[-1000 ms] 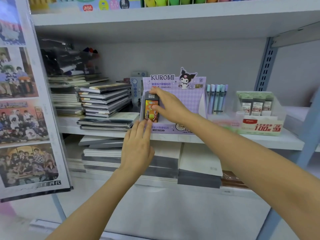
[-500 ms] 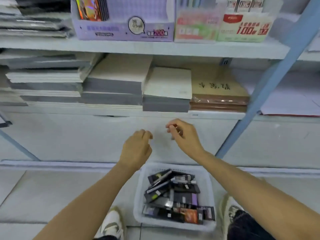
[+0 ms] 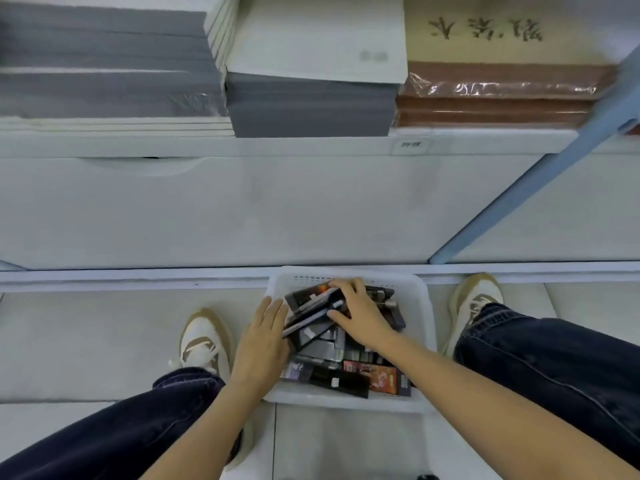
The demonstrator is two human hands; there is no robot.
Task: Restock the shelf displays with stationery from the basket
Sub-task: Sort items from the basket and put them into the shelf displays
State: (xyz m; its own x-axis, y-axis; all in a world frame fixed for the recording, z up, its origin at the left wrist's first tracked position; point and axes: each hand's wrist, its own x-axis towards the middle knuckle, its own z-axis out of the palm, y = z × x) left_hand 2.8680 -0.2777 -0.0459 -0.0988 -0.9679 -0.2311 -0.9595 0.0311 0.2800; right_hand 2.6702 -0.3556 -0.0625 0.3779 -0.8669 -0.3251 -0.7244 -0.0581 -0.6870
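A white plastic basket (image 3: 420,306) stands on the floor between my feet, holding several dark flat stationery packs (image 3: 349,370). My right hand (image 3: 360,315) lies over the top of the pile, its fingers and thumb curled round a few slim dark packs (image 3: 311,308) at the basket's far left. My left hand (image 3: 265,337) is at the basket's left rim, fingers straight and pressed against the ends of those same packs. The display box on the upper shelf is out of view.
Above the basket runs the lowest shelf (image 3: 311,145) with stacks of grey and white notebooks (image 3: 308,98) and brown wrapped books (image 3: 495,95). A blue shelf post (image 3: 533,188) slants down at the right. My shoes (image 3: 204,341) flank the basket.
The view dropped from the purple display box down to the floor. Both hands left the shelf, came down and reached into the basket, where the right hand took hold of slim packs.
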